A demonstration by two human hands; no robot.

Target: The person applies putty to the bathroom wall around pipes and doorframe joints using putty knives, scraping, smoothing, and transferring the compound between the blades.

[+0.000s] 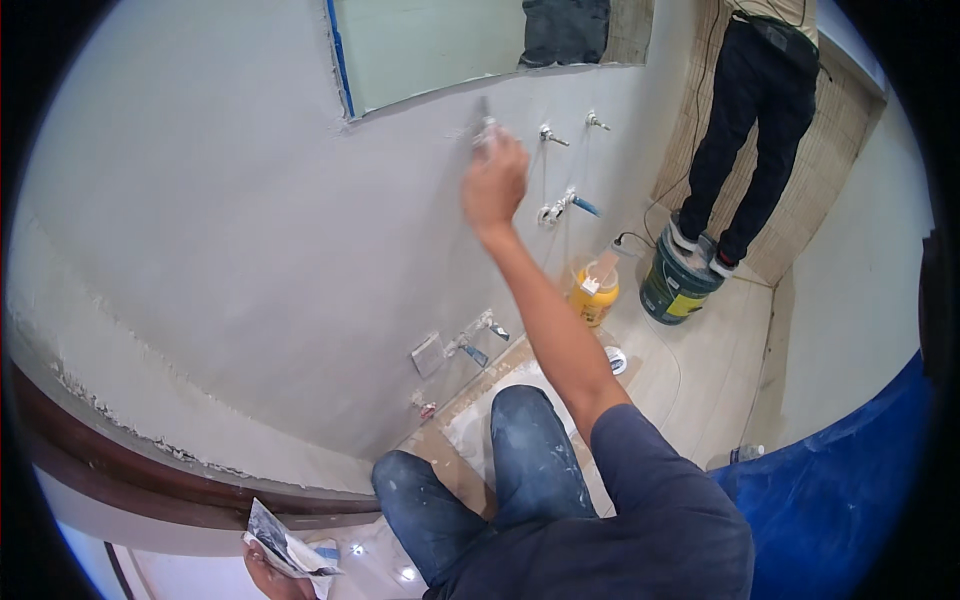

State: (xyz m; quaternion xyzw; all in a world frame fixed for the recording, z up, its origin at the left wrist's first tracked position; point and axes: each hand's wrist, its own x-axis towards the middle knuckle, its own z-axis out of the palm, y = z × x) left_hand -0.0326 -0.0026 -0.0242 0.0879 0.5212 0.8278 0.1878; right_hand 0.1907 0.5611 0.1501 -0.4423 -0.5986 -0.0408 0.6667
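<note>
The right hand (pixel 496 188) has its grip around a small, blurry scraper (pixel 485 112), up by the grey wall (pixel 250 250). The left hand (pixel 266 577) grips a flat plate (pixel 288 546) smeared white, down by the brown edge (pixel 130 465).

bare wall (pixel 250 230) free left of the right hand (pixel 496 188), pipe fittings (pixel 553 136) jutting out to its right, yellow tub (pixel 592 304) and green bucket (pixel 664 288) standing beyond

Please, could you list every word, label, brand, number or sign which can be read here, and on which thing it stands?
No text can be read with certainty.
Yellow container: marks on its side, too small to read.
Dark green bucket: yellow label, any print too small to read.
Small bottle at right: too small to tell.
</note>
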